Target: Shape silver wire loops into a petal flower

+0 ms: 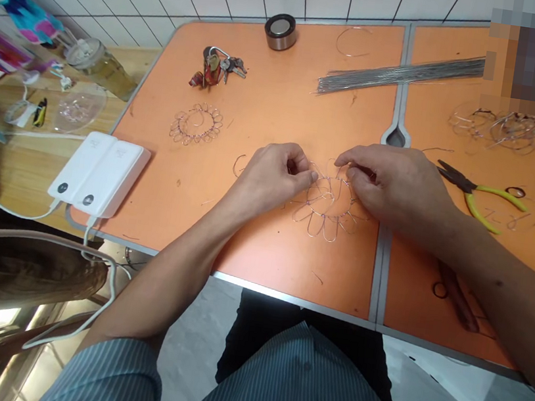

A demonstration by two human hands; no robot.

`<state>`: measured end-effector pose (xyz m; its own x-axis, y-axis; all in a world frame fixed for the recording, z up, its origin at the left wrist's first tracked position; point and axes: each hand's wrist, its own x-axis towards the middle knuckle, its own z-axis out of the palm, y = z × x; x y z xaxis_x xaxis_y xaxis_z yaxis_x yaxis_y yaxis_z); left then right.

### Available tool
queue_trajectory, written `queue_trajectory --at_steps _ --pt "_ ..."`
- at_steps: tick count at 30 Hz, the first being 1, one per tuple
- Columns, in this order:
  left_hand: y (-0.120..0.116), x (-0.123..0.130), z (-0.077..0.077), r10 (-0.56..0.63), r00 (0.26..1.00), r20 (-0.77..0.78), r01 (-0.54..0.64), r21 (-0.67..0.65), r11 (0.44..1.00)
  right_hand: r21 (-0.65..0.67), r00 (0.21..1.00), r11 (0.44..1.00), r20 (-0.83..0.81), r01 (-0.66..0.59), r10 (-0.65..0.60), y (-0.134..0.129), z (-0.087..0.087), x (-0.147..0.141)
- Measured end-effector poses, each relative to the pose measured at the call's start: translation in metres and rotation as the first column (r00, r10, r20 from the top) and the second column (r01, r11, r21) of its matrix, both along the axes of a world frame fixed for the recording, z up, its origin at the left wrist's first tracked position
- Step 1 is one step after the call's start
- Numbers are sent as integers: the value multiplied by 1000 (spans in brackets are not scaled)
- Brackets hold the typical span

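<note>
Between my hands, over the orange table (262, 239), is a flower-shaped wire ring (325, 217) with looped petals round its rim. My left hand (279, 172) pinches the ring's upper left edge between thumb and forefinger. On the upper right side, my right hand (389, 181) has its thumb and forefinger closed on the wire petals. My fingers hide part of the ring's far side. A similar wire flower ring (196, 125) lies flat farther left. Close to my right wrist are pliers (478, 190) with yellow handles and dark jaws.
A bundle of straight wires (394, 76) crosses the table's seam near the back. Keys (224, 67) and a round tin (280, 32) lie at the rear left. White power banks (99, 173) with cables sit at the left edge. Tangled wire pieces (511, 130) lie right, near another person's blurred shape.
</note>
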<state>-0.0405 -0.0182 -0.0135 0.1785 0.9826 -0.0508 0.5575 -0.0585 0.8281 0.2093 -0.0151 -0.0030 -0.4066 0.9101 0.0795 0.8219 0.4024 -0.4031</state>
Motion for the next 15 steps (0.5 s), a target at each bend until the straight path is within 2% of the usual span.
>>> queue_trajectory --at_steps 6,12,15 --pt "-2 3 2 -10 1000 -6 10 14 1000 40 999 999 43 -3 1 0 0 0" --pt "1 3 -3 16 1000 21 -17 37 999 119 987 979 18 -164 163 1 -7 4" --pt "2 4 -5 20 999 37 -21 42 999 107 978 972 -2 -207 209 2 -9 4"
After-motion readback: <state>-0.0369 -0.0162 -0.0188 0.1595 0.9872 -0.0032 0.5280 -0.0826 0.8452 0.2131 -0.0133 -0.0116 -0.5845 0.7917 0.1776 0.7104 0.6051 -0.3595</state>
